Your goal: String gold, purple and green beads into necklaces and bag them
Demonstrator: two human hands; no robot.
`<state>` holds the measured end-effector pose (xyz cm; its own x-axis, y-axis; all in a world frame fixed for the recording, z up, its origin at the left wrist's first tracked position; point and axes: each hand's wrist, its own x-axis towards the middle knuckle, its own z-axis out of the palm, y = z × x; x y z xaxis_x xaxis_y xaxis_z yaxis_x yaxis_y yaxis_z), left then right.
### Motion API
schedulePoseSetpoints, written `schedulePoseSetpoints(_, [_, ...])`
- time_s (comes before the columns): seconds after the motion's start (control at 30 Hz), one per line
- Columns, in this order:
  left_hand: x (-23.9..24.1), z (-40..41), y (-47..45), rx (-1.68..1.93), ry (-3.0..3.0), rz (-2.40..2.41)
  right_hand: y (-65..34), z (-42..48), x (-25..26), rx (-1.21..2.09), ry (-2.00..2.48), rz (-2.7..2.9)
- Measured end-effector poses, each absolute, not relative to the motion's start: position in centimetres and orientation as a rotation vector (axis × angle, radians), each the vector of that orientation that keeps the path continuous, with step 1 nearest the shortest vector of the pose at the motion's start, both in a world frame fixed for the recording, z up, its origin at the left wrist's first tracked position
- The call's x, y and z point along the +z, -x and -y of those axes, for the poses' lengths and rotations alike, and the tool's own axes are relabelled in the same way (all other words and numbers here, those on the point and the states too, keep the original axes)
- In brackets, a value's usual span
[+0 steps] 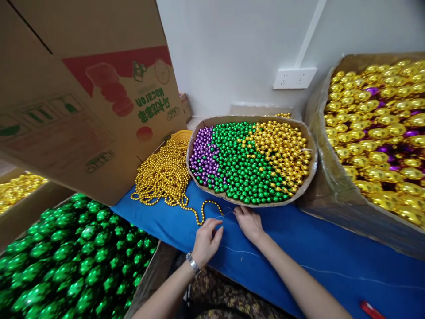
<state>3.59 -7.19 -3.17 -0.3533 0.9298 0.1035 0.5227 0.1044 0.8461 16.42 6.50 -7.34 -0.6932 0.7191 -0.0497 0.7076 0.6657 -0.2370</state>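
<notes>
My left hand (206, 241), with a silver metal band on its wrist, is closed just below the end of a gold bead chain (198, 216). A thin pale thread (229, 213) runs from its fingertips towards my right hand (249, 223). That hand pinches the thread close to the front rim of a cardboard tray (294, 200). In the tray lie loose purple beads (203, 153), green beads (237, 155) and gold beads (285, 150). The gold chain leads back to a heaped pile of bead strands (164, 170).
A blue cloth (282, 248) covers the table, with a red-handled tool (371, 310) at its front right. A tall carton (133, 110) stands left. Boxes of shiny green ornaments (79, 257) and gold ornaments (381, 128) flank the table. Behind is a wall socket (295, 78).
</notes>
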Motion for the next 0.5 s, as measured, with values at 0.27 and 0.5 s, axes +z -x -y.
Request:
schedulePoseSetpoints(0.27, [-2.4, 4.3, -5.2, 1.239, -1.701, -1.899, -18.5, -4.7, -4.7, 0.51, 1.095, 2.503])
schedulePoseSetpoints(0.5, [0.2, 2.3, -8.3, 1.134, -1.863, -1.624, -23.3, -2.2, 0.2, 0.526, 1.028, 2.136])
